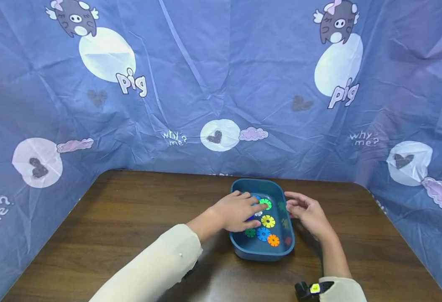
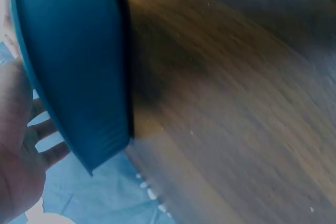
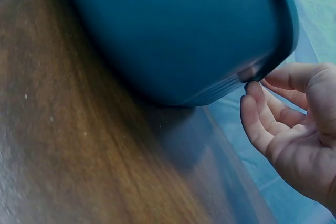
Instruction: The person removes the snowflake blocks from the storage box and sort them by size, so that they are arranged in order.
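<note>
A teal plastic tray point(image 1: 261, 256) with rounded corners sits on the table. Inside it lie several flat notched discs: a yellow disc point(image 1: 268, 221), a blue disc point(image 1: 263, 234), an orange disc point(image 1: 273, 240) and two green ones among them. My left hand point(image 1: 239, 211) reaches in over the left rim, fingers spread above the discs; its fingers partly cover a dark blue piece. In the left wrist view, the tray's outer wall point(image 2: 79, 72) hides most of those fingers. At the right rim, my right hand point(image 3: 294, 114) has its fingertips against the tray's outside, fingers loosely bent.
The brown wooden table point(image 1: 149, 209) extends to both sides of the tray. Behind it hangs a blue cloth point(image 1: 190, 96) printed with pigs and lettering. A black wrist device point(image 1: 311, 289) is strapped at the right sleeve.
</note>
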`<state>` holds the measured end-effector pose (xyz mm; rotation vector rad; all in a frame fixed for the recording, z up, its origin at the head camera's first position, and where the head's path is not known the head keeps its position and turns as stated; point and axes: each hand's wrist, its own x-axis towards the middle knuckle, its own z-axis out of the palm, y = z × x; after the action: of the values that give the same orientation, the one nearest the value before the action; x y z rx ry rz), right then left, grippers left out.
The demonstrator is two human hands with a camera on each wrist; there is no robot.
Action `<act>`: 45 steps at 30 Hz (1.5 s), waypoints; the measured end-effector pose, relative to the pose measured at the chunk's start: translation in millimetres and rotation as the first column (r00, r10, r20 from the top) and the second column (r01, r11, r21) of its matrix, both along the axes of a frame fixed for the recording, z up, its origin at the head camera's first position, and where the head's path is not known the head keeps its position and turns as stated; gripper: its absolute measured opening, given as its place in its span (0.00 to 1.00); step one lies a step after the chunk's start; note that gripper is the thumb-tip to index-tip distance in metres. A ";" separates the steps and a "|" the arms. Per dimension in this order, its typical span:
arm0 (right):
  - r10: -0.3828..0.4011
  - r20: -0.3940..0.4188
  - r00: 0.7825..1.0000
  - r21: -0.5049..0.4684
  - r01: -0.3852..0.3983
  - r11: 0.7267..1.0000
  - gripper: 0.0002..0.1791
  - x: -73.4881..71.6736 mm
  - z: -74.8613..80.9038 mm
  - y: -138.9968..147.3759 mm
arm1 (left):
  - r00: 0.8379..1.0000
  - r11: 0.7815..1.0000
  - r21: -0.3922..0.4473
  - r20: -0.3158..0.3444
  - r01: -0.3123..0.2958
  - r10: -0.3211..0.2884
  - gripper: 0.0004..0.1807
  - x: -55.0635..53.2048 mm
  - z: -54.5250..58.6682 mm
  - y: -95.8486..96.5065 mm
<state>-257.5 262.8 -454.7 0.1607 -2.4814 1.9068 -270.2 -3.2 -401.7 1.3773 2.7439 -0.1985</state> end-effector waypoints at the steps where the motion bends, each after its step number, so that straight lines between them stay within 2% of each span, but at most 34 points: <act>1: -0.001 0.003 1.000 -0.007 0.001 1.000 0.24 -0.2 -0.8 0.6 | 1.000 1.000 0.000 0.018 -0.002 0.002 0.34 -0.7 -1.1 2.9; 5: -0.004 0.011 1.000 -0.027 0.004 1.000 0.24 -0.2 -2.5 1.8 | 0.997 1.000 0.012 0.074 -0.013 0.012 0.33 -4.2 -6.4 13.0; 11: -0.008 0.037 0.999 -0.017 0.008 1.000 0.24 1.5 0.3 1.9 | 0.993 0.999 0.014 0.112 -0.032 0.030 0.31 -12.3 -13.9 26.1; 14: -0.009 0.045 0.999 -0.008 0.010 1.000 0.24 2.2 2.6 1.2 | 0.983 0.997 0.043 0.174 -0.063 0.055 0.30 -16.9 -16.2 31.6; 16: -0.009 0.046 0.999 -0.003 0.009 1.000 0.24 2.1 2.9 0.8 | 0.972 0.994 0.076 0.227 -0.084 0.065 0.29 -19.7 -17.8 34.4; 21: -0.006 0.028 1.000 -0.015 0.006 1.000 0.24 0.9 1.7 0.8 | 0.927 0.974 0.179 0.369 -0.140 0.065 0.24 -27.8 -23.3 41.6; 24: -0.002 0.023 1.000 -0.028 0.003 1.000 0.24 0.8 1.6 0.8 | 0.902 0.962 0.212 0.425 -0.175 0.071 0.23 -32.3 -26.3 45.0; 30: 0.001 0.013 1.000 -0.037 0.000 0.999 0.24 1.2 0.1 -0.4 | 0.867 0.939 0.234 0.486 -0.250 0.109 0.24 -38.5 -34.8 49.0; 38: 0.001 0.015 1.000 -0.037 0.000 0.999 0.24 1.0 -2.4 3.1 | 0.822 0.901 0.262 0.548 -0.345 0.155 0.22 -41.0 -42.2 55.7; 43: 0.004 0.028 1.000 -0.022 -0.003 1.000 0.24 1.0 -0.9 2.0 | 0.803 0.886 0.262 0.569 -0.383 0.179 0.21 -41.4 -43.6 56.8; 45: 0.002 0.034 0.999 -0.011 -0.002 1.000 0.24 1.2 0.1 2.1 | 0.800 0.883 0.261 0.570 -0.391 0.186 0.21 -41.1 -43.5 57.7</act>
<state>-256.4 264.9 -454.6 0.1322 -2.4920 1.9398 -311.3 54.5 -445.2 0.8431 2.5173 0.6532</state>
